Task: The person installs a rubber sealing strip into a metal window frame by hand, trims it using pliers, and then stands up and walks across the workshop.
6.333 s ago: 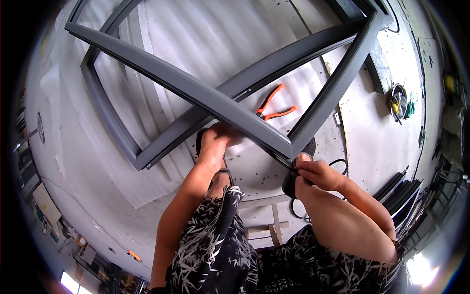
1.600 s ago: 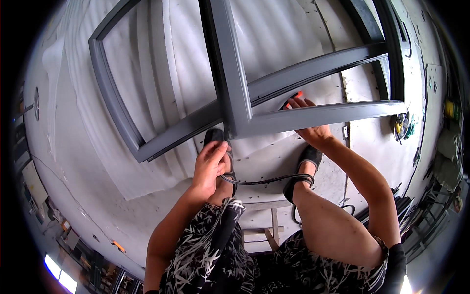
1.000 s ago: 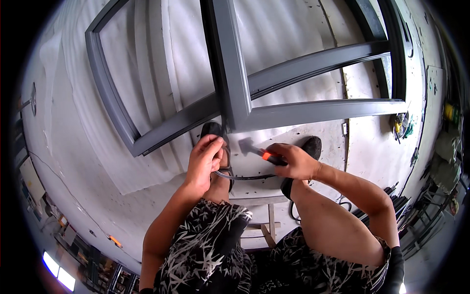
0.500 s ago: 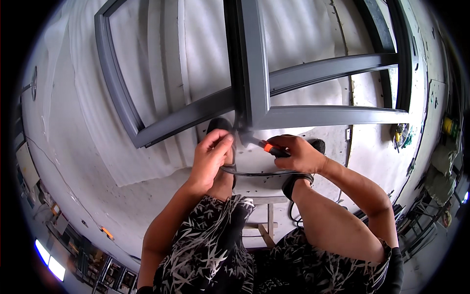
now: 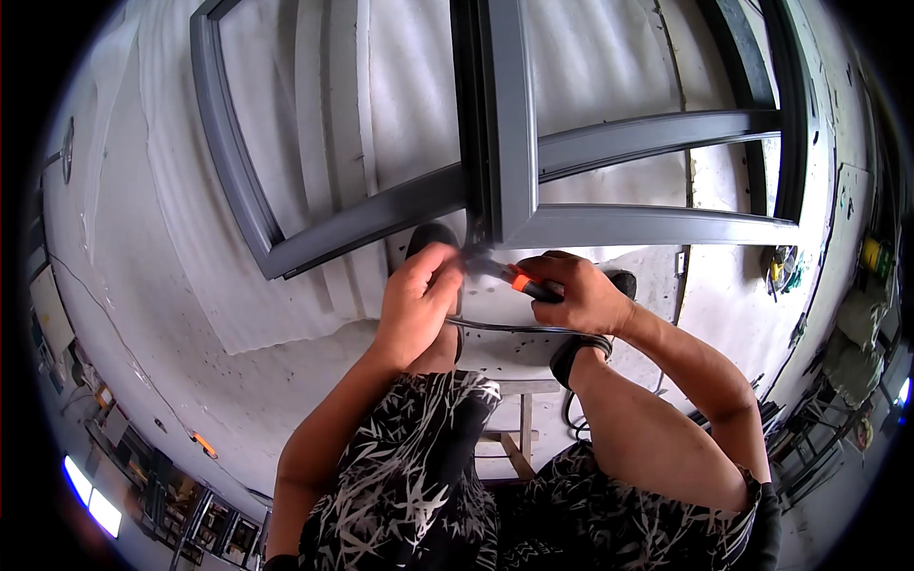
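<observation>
My right hand (image 5: 586,297) is wrapped round a hand tool with a black-and-orange handle (image 5: 535,285). Its grey metal end is smeared by motion and points left, so its exact kind does not show. Close to that tip, my left hand (image 5: 419,303) has thumb and fingers pinched together; what they hold is hidden. Both hands are just below the near corner of a grey window frame (image 5: 657,228), where a dark upright edge of the frame comes down. A thin black rubber-like strip (image 5: 514,328) runs below my hands, from near my left ankle to my right foot.
Another grey frame (image 5: 352,224) lies beyond on the left, over white sheeting (image 5: 209,285). My feet and a small wooden stool (image 5: 526,419) are beneath me. An orange-handled tool (image 5: 203,444) lies on the floor at left. A coil of wires (image 5: 783,266) sits at right.
The frames sit slightly further right in the picture. My left hand has shifted a little right, nearer the tool's tip. My right hand still grips the same tool.
</observation>
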Tool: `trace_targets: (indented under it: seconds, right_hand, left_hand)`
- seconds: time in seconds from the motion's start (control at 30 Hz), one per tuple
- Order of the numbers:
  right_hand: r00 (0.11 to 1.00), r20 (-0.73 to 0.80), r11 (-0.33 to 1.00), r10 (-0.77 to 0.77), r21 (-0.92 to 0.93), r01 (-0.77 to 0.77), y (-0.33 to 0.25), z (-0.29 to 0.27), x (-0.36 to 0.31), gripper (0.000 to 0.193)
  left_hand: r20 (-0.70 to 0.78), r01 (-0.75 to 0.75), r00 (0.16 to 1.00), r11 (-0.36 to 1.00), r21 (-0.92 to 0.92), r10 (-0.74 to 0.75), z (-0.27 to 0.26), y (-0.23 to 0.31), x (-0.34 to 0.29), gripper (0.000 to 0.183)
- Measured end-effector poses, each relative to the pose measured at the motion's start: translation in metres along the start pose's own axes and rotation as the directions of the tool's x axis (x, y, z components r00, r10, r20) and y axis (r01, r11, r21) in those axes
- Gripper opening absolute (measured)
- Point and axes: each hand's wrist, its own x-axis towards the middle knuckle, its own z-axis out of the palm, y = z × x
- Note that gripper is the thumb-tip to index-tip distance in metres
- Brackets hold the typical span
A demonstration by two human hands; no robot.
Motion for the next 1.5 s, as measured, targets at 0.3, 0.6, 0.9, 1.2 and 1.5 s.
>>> trace_targets:
  seconds: [0.3,0.6,0.9,1.2,1.5]
  right_hand:
    - [0.995,-0.068,0.995,0.075,-0.062,-0.080,-0.007,0.001,-0.004,0.047]
    - [0.967,-0.242,0.767,-0.079,-0.635,-0.096,0.062,0.012,-0.045,0.049]
    - [0.988,-0.078,0.990,-0.131,-0.059,0.127,0.006,0.035,-0.017,0.062]
    - [0.916,-0.244,0.941,-0.319,-0.201,0.274,-0.022,0.036,-0.011,0.031]
    - [0.586,-0.478,0.645,-0.655,-0.757,0.104,-0.033,-0.062,0.011,0.018]
  left_hand:
    - [0.006,-0.067,0.998,0.963,0.262,0.068,-0.002,-0.006,0.007,0.014]
    - [0.050,0.215,0.976,0.968,-0.133,-0.210,0.003,-0.012,0.004,0.015]
    - [0.092,0.301,0.952,0.944,-0.136,-0.291,0.006,-0.003,0.001,0.013]
    - [-0.151,0.055,0.987,0.998,0.038,-0.048,0.019,-0.006,0.019,0.018]
    - [-0.001,0.199,0.979,0.949,-0.245,-0.206,0.012,-0.021,0.040,0.024]
